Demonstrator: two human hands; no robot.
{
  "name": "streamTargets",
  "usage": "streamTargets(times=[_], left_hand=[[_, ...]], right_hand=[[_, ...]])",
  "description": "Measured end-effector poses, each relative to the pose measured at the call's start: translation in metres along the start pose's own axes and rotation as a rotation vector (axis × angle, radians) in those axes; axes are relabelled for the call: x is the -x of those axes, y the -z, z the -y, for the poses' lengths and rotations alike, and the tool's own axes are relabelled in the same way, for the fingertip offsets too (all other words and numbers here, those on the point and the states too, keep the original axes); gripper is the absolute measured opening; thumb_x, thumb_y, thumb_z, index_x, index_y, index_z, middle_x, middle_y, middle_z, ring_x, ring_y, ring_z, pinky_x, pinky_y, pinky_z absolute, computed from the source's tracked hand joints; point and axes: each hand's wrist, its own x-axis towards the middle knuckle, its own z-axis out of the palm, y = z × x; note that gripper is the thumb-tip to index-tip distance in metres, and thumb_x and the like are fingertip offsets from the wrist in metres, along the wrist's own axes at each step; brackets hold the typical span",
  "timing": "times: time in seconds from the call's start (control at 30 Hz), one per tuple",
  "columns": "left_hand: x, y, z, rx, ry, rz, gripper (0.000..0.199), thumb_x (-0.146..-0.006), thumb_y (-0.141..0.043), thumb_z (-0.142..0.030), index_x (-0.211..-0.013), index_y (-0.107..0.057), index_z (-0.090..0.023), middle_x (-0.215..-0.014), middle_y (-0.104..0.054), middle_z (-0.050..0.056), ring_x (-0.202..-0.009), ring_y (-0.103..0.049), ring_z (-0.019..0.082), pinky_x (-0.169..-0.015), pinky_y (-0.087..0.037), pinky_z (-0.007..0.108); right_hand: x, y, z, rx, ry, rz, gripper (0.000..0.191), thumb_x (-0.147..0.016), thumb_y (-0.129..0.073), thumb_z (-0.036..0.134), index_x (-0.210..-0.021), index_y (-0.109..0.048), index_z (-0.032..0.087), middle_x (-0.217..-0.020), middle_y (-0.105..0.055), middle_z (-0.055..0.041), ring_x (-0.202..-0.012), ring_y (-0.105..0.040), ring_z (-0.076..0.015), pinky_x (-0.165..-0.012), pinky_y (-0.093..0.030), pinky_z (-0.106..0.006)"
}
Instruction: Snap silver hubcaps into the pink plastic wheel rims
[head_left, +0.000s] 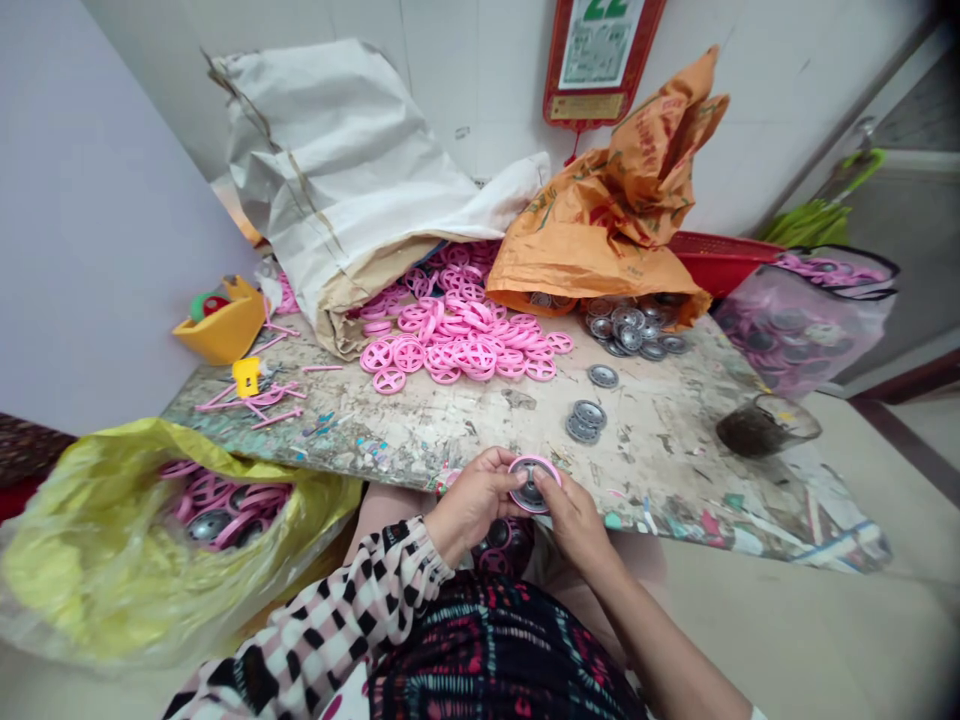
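Observation:
Between my left hand (480, 497) and my right hand (576, 515) is a small toy wheel (534, 484), a pink ring with a grey disc in it. Both hands grip its sides, thumbs on its face, just over the table's front edge. A few loose grey discs (586, 420) lie on the table beyond my right hand. Farther back, a pile of pink spoked rings (465, 345) spills from a white sack (352, 170). More grey discs (631, 328) spill from an orange bag (600, 240). Pink and grey wheels (501, 548) sit in my lap, partly hidden by my hands.
A yellow bag (97, 540) of wheels stands at the left. On the table (660, 440) are pink sticks (255, 405), a yellow container (225, 325) and, near the right edge, a glass of dark liquid (765, 425). A clear bag (810, 330) of wheels is beyond at right.

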Motion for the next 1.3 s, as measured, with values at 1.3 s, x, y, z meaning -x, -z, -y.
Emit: streamTargets(times=[1.3], left_hand=[[-0.16, 0.059, -0.129, -1.739, -0.532, -0.446, 0.057, -0.074, -0.059, -0.058, -0.123, -0.059, -0.029, -0.124, -0.05, 0.011, -0.111, -0.049, 0.035, -0.093, -0.039, 0.048]], right_hand=[[-0.019, 0.032, -0.047, 0.268, 0.028, 0.04, 0.038, -0.088, -0.049, 0.05, -0.094, -0.068, 0.018, -0.074, -0.066, -0.0042, -0.07, -0.061, -0.0194, -0.063, -0.047, -0.027]])
